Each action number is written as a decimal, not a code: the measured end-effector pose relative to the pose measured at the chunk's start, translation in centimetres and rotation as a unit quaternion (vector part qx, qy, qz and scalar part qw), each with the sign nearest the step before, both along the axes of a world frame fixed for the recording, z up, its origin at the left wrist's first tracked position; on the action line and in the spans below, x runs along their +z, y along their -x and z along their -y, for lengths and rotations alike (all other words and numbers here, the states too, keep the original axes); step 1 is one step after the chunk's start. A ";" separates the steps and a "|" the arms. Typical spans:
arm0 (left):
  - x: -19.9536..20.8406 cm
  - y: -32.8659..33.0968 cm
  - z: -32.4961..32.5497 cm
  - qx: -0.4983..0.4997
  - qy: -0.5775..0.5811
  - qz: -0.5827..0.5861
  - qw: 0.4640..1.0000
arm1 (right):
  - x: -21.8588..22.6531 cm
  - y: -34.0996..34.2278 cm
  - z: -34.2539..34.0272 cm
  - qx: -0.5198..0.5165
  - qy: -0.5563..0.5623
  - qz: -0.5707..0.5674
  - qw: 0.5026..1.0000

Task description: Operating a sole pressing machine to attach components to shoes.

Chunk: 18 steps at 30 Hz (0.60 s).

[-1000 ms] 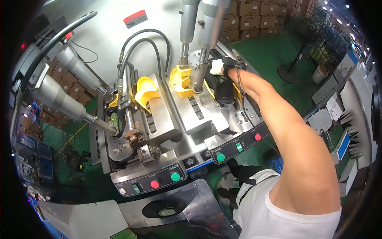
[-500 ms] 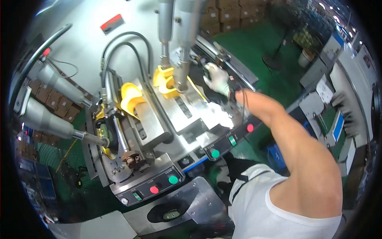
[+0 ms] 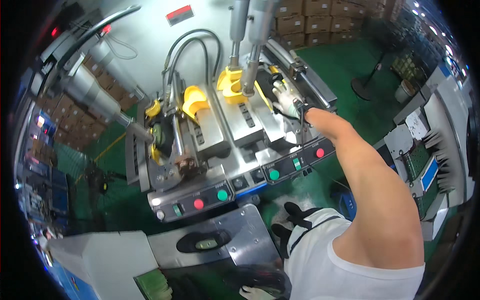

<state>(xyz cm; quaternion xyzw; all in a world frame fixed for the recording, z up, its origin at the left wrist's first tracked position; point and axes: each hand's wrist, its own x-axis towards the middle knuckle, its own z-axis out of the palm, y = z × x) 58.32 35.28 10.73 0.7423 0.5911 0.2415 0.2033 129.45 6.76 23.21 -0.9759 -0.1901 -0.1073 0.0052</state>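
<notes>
My right hand (image 3: 286, 100), in a pale glove, reaches over the right station of a metal press machine. Its fingers are stretched out and spread over a dark piece (image 3: 267, 90) whose shape is mostly covered. Beside it stand a yellow curved pad (image 3: 233, 91) and a vertical cylinder rod (image 3: 248, 75). At the lower edge, my gloved left hand (image 3: 256, 293) shows only in part, close to a black glossy object (image 3: 257, 278); its grip is hidden. On the left station, a dark piece with a green patch (image 3: 158, 134) sits against a horizontal rod's end.
A panel with red and green buttons (image 3: 197, 203) runs along the machine's front. Below it, a metal plate (image 3: 250, 227) carries a black oval piece (image 3: 187, 243). Brown cartons (image 3: 320, 22) are stacked behind. To the right are a black stand (image 3: 367, 82) and a bristled brush unit (image 3: 445, 165).
The view has shifted, so the machine appears higher and further right. My right hand remains at the right station, its fingers more spread now. My left hand has come into view at the lower edge.
</notes>
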 end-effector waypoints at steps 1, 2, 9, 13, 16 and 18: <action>0.5 0.0 -0.6 -0.016 0.018 0.010 1.000 | -0.2 -0.1 0.4 -0.005 -0.017 0.007 1.000; -0.8 -0.1 -1.5 -0.022 0.044 0.042 0.998 | -0.1 -0.2 1.2 -0.029 -0.035 0.004 0.999; 1.4 0.7 2.1 0.056 0.072 0.092 0.992 | 2.6 19.8 -7.5 0.273 -0.322 -0.022 0.906; -0.9 -0.4 4.8 0.080 0.151 0.237 0.956 | -10.6 23.7 -4.3 0.224 -0.032 -0.110 0.968; -3.7 3.4 7.8 0.127 0.154 0.186 0.962 | -11.8 23.2 -5.3 0.254 -0.032 -0.117 0.960; -3.7 3.6 9.2 0.134 0.165 0.152 0.965 | -11.9 22.7 -4.6 0.249 -0.075 -0.151 0.954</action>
